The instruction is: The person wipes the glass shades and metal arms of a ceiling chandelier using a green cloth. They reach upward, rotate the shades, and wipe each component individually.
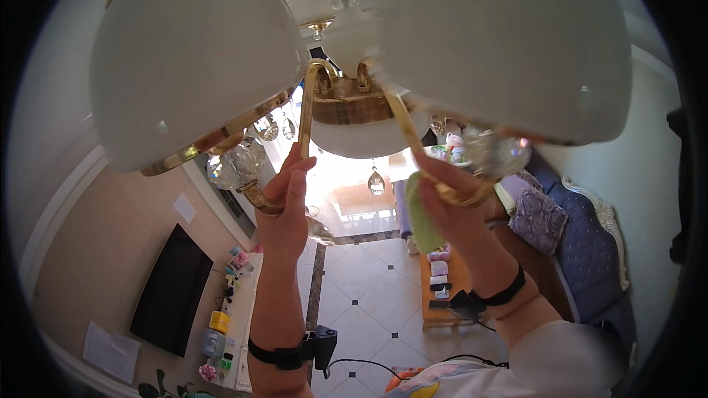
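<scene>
A chandelier with a brass-coloured hub (351, 108) and white glass shades fills the upper view. My left hand (285, 207) grips the curved brass arm (307, 105) under the left shade (193, 61), beside a faceted crystal ball (238, 163). On the other side, my right hand (451, 199) is closed around a second brass arm (404, 119) below the right shade (503, 50), with a green cloth (421, 215) between the hand and the view's middle. A crystal drop (376, 181) hangs between the hands. Part of the right hand is blurred.
Far below lie a tiled floor (365, 287) and a wooden table (437, 318) holding small items. A wall-mounted television (172, 290) and a white cabinet (243, 337) are at left. At right stands a blue tufted sofa (586, 237) with a cushion (536, 221). More crystal drops hang nearby.
</scene>
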Tool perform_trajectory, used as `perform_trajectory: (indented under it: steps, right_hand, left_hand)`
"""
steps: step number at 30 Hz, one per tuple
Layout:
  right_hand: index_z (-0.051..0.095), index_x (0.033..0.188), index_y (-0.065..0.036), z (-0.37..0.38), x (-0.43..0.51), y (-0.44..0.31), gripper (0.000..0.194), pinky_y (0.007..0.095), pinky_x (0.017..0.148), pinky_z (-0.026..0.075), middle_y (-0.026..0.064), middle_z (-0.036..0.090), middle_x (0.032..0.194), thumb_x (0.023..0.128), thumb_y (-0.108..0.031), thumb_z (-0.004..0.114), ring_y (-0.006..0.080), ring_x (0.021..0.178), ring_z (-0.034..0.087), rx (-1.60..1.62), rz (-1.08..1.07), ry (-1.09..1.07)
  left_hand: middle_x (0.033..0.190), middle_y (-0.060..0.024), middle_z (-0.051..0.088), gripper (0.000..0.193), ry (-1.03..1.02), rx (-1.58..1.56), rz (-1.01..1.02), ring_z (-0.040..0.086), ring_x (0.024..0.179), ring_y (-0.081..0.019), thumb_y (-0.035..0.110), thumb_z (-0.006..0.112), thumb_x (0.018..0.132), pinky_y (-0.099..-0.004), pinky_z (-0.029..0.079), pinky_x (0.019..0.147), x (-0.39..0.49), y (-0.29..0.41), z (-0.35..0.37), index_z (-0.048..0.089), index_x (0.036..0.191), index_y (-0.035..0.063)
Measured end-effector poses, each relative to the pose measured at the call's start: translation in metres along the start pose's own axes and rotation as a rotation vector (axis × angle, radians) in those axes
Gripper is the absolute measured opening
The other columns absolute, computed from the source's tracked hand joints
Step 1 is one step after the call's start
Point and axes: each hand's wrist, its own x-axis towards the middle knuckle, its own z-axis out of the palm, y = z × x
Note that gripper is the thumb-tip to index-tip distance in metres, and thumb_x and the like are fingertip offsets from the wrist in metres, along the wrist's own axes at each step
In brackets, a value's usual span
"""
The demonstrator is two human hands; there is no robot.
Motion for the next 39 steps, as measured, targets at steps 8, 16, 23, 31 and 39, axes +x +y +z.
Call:
perform_trajectory:
  steps: [8, 16, 23, 31, 39]
  right_hand:
    - [0.060, 0.081, -0.012, 0.011, 0.006, -0.009, 0.031, 0.0354, 0.052, 0.045, 0.0037, 0.056, 0.069, 0.057, -0.024, 0.075, 0.0235, 0.060, 0.058, -0.521, -0.323, -0.103]
    - [0.062, 0.095, -0.015, 0.009, 0.000, -0.009, 0.040, 0.0409, 0.060, 0.046, 0.0049, 0.061, 0.089, 0.059, -0.026, 0.075, 0.0262, 0.072, 0.059, -0.509, -0.389, -0.007]
    - [0.056, 0.079, -0.011, 0.042, 0.011, -0.033, 0.020, 0.0346, 0.048, 0.044, 0.0027, 0.056, 0.062, 0.073, -0.027, 0.067, 0.0214, 0.057, 0.058, -0.832, -0.420, -0.303]
    - [0.050, 0.073, -0.011, 0.061, 0.018, -0.035, 0.022, 0.0322, 0.045, 0.043, 0.0001, 0.056, 0.054, 0.076, -0.027, 0.065, 0.0200, 0.049, 0.057, -0.725, -0.448, -0.359]
    - [0.047, 0.071, -0.011, 0.059, 0.012, -0.035, 0.022, 0.0316, 0.044, 0.041, -0.0001, 0.056, 0.055, 0.076, -0.025, 0.064, 0.0189, 0.049, 0.057, -0.762, -0.454, -0.346]
  left_hand:
    - [0.125, -0.0171, 0.051, 0.027, 0.010, -0.163, -0.052, 0.048, 0.117, -0.0251, 0.019, 0.055, 0.089, -0.0399, 0.034, 0.102, 0.002, -0.004, -0.016, 0.062, 0.103, -0.0033]
    - [0.128, -0.0220, 0.045, 0.023, -0.118, -0.333, -0.020, 0.047, 0.119, -0.0289, 0.010, 0.048, 0.091, -0.0426, 0.038, 0.101, 0.014, -0.033, -0.045, 0.062, 0.102, -0.0043]
    - [0.123, -0.0131, 0.048, 0.034, 0.078, -0.422, -0.124, 0.048, 0.115, -0.0225, 0.013, 0.050, 0.091, -0.0381, 0.041, 0.097, 0.016, -0.025, -0.052, 0.046, 0.121, -0.0007]
    - [0.116, -0.0049, 0.051, 0.039, -0.078, -0.463, -0.150, 0.050, 0.109, -0.0189, 0.020, 0.056, 0.087, -0.0366, 0.043, 0.092, 0.027, -0.039, -0.076, 0.046, 0.121, 0.0058]
    - [0.121, -0.0075, 0.048, 0.043, -0.044, -0.504, -0.190, 0.048, 0.111, -0.0224, 0.022, 0.052, 0.089, -0.0385, 0.040, 0.094, 0.034, -0.064, -0.100, 0.040, 0.125, 0.0038]
